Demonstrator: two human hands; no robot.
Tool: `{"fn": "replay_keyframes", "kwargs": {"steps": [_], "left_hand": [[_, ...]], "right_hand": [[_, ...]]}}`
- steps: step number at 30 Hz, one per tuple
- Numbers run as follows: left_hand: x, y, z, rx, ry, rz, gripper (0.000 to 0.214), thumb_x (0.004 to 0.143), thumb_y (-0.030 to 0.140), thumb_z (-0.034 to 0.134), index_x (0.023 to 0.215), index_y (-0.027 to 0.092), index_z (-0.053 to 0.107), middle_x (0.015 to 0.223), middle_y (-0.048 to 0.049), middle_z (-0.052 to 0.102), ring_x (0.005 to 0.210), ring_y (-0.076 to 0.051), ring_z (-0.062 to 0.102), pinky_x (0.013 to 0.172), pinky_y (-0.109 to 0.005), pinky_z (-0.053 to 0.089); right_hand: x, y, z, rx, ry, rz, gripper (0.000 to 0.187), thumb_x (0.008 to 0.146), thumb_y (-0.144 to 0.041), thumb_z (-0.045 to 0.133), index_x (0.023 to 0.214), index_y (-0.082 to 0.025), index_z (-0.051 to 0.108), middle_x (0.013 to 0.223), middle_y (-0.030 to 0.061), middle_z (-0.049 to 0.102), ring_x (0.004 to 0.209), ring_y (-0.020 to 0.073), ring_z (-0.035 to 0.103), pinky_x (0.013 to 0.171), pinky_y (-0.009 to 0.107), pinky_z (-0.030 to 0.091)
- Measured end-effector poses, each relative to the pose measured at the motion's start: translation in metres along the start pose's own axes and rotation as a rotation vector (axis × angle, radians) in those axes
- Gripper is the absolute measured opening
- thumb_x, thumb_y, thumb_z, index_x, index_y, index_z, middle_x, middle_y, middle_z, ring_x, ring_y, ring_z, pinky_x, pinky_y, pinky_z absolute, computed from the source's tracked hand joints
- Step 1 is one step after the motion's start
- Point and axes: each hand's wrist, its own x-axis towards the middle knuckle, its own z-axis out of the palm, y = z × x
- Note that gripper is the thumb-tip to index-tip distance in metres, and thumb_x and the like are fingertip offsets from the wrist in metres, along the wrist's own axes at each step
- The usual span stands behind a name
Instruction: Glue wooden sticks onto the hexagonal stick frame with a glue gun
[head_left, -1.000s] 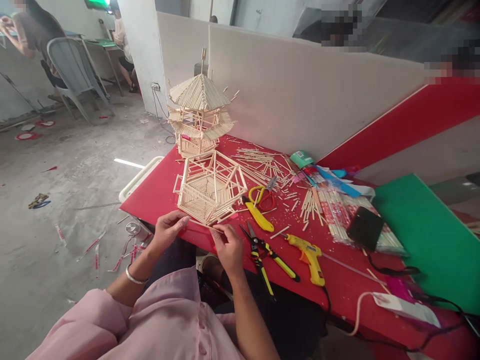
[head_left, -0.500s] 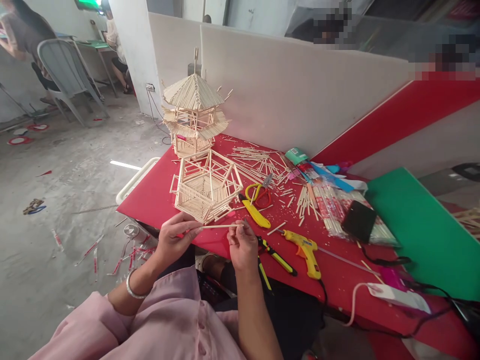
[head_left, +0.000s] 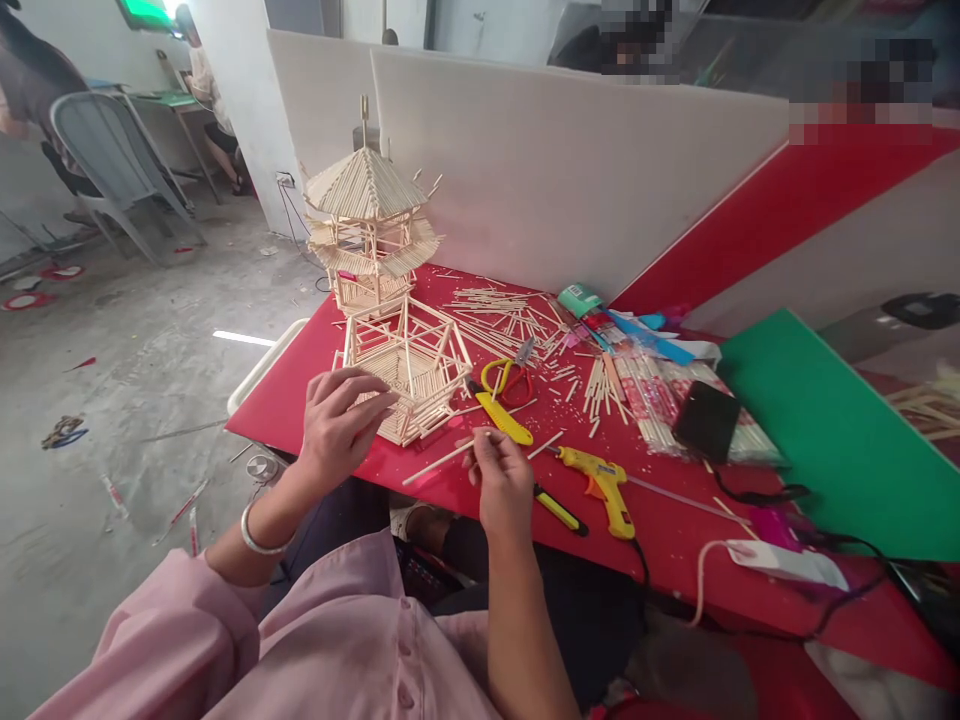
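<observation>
My right hand (head_left: 504, 478) pinches one end of a thin wooden stick (head_left: 435, 464), which slants toward the lower left over the table's front edge. Raised to the left, my left hand (head_left: 339, 418) has its fingers stretched out and nothing visible in them. It overlaps the near left side of an open six-sided stick frame (head_left: 409, 365), and I cannot tell whether they touch. Behind that frame stands a tiered stick pagoda (head_left: 367, 205) with a pointed roof. Beside my right hand lies a tool with black and yellow handles (head_left: 561, 508), partly hidden.
On the red table (head_left: 277, 400) lie a yellow utility knife (head_left: 504, 418), scissors (head_left: 514, 375), a yellow glue gun (head_left: 604, 485) with its cord, loose sticks (head_left: 499, 310), bagged sticks (head_left: 649, 400) and a black phone (head_left: 706, 420). A green board (head_left: 810, 450) is at the right.
My left hand has let go of the stick and moved up and left. The stick, still in my right hand, now tilts down to the left. The view has shifted slightly.
</observation>
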Motion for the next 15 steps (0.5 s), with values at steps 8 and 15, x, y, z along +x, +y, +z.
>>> {"fn": "replay_keyframes", "kwargs": {"steps": [8, 15], "left_hand": [[0.037, -0.016, 0.005, 0.107, -0.228, 0.299, 0.024, 0.097, 0.010, 0.051, 0.096, 0.027, 0.068, 0.093, 0.0030, 0.076, 0.091, -0.014, 0.062, 0.093, -0.037, 0.036], [0.039, -0.019, 0.006, 0.090, -0.274, 0.356, 0.029, 0.096, 0.006, 0.045, 0.095, 0.027, 0.066, 0.090, 0.0036, 0.076, 0.086, -0.013, 0.063, 0.094, -0.036, 0.037]], "right_hand": [[0.010, 0.022, 0.006, -0.451, 0.024, 0.040, 0.067, 0.073, -0.077, 0.064, 0.096, -0.015, 0.071, 0.058, 0.0028, 0.067, 0.048, 0.0170, 0.061, 0.045, 0.027, 0.051], [0.021, 0.034, 0.009, -0.452, 0.055, 0.037, 0.081, 0.074, -0.079, 0.059, 0.114, -0.009, 0.068, 0.066, 0.0064, 0.070, 0.051, 0.0190, 0.065, 0.047, 0.030, 0.056]]}}
